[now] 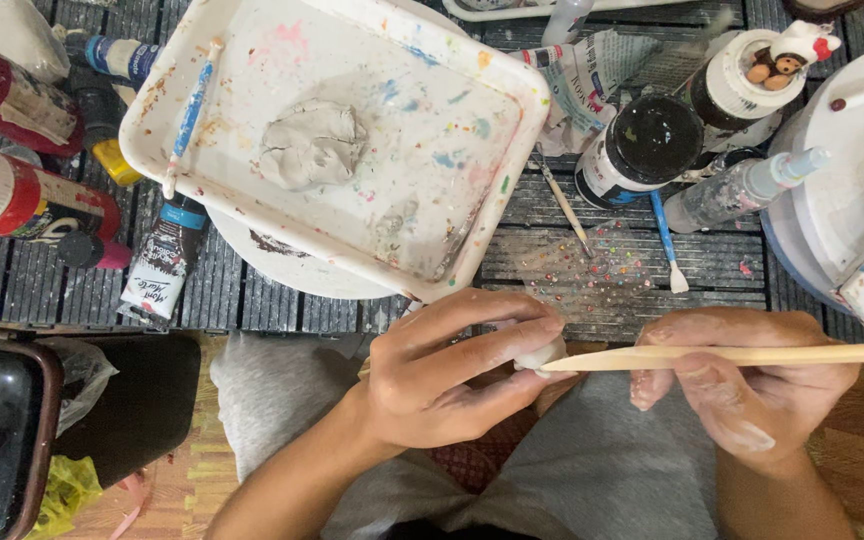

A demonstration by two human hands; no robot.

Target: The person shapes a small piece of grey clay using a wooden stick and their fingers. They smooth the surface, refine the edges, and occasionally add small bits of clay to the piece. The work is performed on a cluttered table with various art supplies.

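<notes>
Left hand [432, 375]: we see its fingers clamped on a small white clay piece [542, 352], held over the lap.
Right hand [747, 385]: fingers closed around a wooden modelling stick [722, 356], its tip touching the piece.
Tray [492, 215]: white, paint-flecked, on the slatted tabletop [552, 250], holding a grey clay lump [312, 145].

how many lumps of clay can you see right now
2. A flattened grey clay lump lies in the white tray; a small white clay piece sits in the left hand, touched by the wooden tool in the right hand. Others may be hidden.
</notes>
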